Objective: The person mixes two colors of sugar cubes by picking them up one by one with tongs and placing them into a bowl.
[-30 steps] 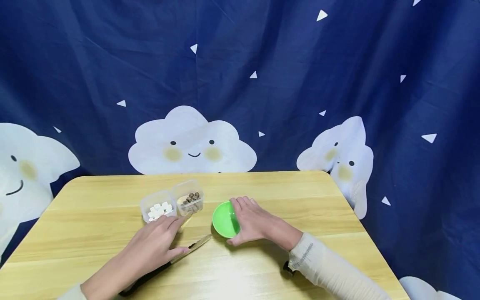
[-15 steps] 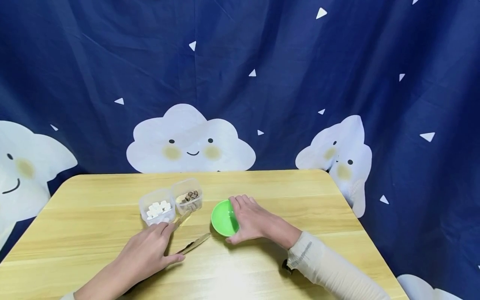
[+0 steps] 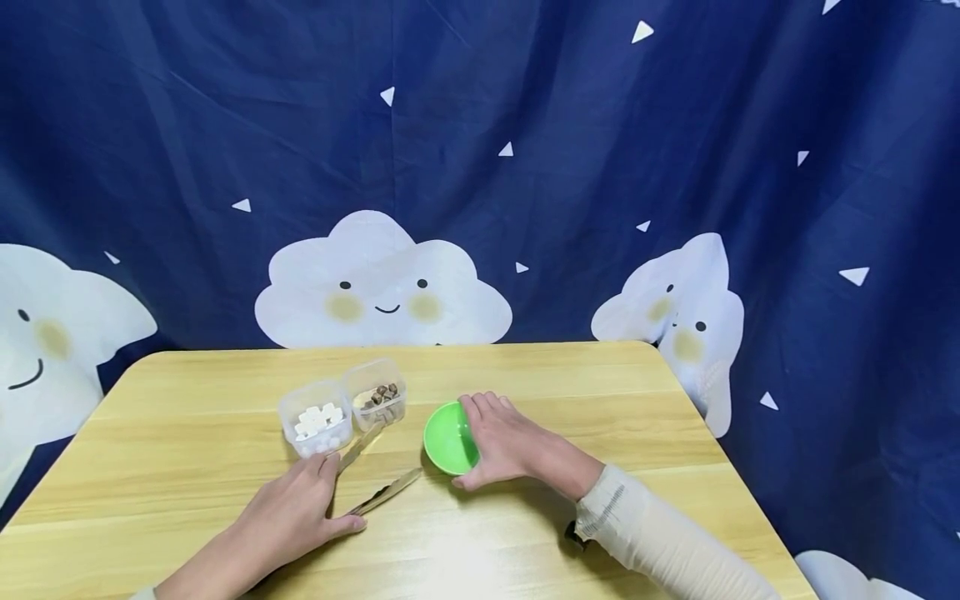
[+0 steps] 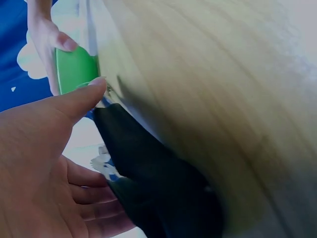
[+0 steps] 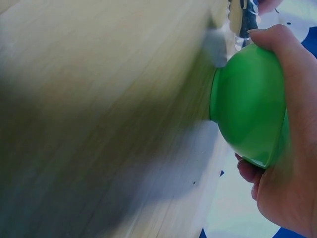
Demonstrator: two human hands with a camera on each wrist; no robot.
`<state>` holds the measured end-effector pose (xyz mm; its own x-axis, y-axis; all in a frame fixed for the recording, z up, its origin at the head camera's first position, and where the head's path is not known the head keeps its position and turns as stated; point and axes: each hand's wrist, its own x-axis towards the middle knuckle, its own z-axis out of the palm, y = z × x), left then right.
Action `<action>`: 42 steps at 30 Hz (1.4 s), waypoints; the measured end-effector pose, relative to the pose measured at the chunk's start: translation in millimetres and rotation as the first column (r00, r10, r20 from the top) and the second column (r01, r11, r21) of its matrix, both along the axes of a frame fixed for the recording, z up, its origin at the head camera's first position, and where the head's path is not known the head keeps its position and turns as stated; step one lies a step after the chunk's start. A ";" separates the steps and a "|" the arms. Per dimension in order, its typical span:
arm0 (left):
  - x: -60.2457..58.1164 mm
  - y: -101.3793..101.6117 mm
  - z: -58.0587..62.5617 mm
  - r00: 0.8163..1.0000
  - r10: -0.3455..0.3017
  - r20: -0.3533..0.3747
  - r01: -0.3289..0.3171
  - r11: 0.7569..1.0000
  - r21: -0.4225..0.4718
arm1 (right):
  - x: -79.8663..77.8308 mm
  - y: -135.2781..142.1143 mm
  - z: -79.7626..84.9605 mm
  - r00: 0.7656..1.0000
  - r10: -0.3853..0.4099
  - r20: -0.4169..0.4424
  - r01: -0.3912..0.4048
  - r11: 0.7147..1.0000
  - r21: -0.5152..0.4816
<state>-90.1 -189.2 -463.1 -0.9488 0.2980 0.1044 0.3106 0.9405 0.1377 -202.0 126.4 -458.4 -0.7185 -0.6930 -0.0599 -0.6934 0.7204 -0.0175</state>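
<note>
My left hand (image 3: 288,512) is around a pair of tongs (image 3: 386,492) with metal arms and dark handles, thumb on one side and fingers on the other. The tongs' arms are spread apart, with nothing between their tips. In the left wrist view the dark handles (image 4: 148,168) run between thumb and fingers. A green bowl (image 3: 447,442) stands upright on the table, its visible inside bare. My right hand (image 3: 498,442) grips its right side, thumb at the near rim and fingers at the far rim. The right wrist view shows the bowl's outer wall (image 5: 252,104).
Two clear plastic containers sit side by side beyond the left hand. The left container (image 3: 287,417) holds white cubes (image 3: 318,419); the right container (image 3: 401,379) holds brown cubes (image 3: 384,393). Behind the wooden table (image 3: 187,467) hangs a blue curtain (image 3: 562,167) with clouds.
My left hand has slid back along the tongs, toward me and away from the white cubes, while their tips stay about where they were. The right hand and the bowl have not moved.
</note>
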 end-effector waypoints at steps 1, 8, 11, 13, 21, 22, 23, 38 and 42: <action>-0.2 -0.4 -1.5 1.000 0.003 0.004 -0.003 1.000 0.003 | -0.1 0.0 -0.2 1.000 -0.001 0.000 0.001 1.000 0.003; -2.8 -1.8 -8.7 1.000 0.013 0.019 -0.014 0.999 0.040 | -0.3 -0.1 -1.9 1.000 -0.007 -0.007 0.007 1.000 0.012; -3.7 -1.2 -10.5 1.000 0.025 0.019 -0.026 0.998 0.057 | 0.2 0.4 -0.9 1.000 -0.008 -0.005 0.008 1.000 0.010; -3.8 -0.7 -10.7 1.000 0.029 0.010 -0.029 0.998 0.062 | 0.5 0.5 -0.4 1.000 -0.008 -0.004 0.008 1.000 0.010; -3.9 -1.7 -5.0 1.000 0.020 -0.003 -0.020 0.995 0.101 | 0.9 -0.7 1.1 1.000 -0.010 0.002 0.010 1.000 0.018; -4.1 -1.9 -4.2 1.000 0.020 0.001 -0.020 0.994 0.106 | 0.9 -0.7 1.3 1.000 -0.010 0.002 0.010 1.000 0.019; -4.2 -2.2 -3.6 1.000 0.019 0.002 -0.019 0.994 0.112 | 0.9 -0.6 1.4 1.000 -0.010 0.004 0.010 1.000 0.019; 4.5 -5.6 -0.9 0.997 -0.031 -0.076 0.040 0.992 0.121 | 1.3 -1.8 2.3 1.000 -0.008 -0.010 0.009 1.000 0.022; 6.4 -6.2 3.0 0.999 -0.023 -0.043 0.029 0.989 0.144 | 2.5 -1.9 4.4 1.000 -0.014 -0.004 0.014 1.000 0.019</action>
<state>-83.7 -195.4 -460.1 -0.9349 0.3015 0.1873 0.3430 0.9032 0.2582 -199.4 124.5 -454.0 -0.7287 -0.6813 -0.0702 -0.6829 0.7305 -0.0008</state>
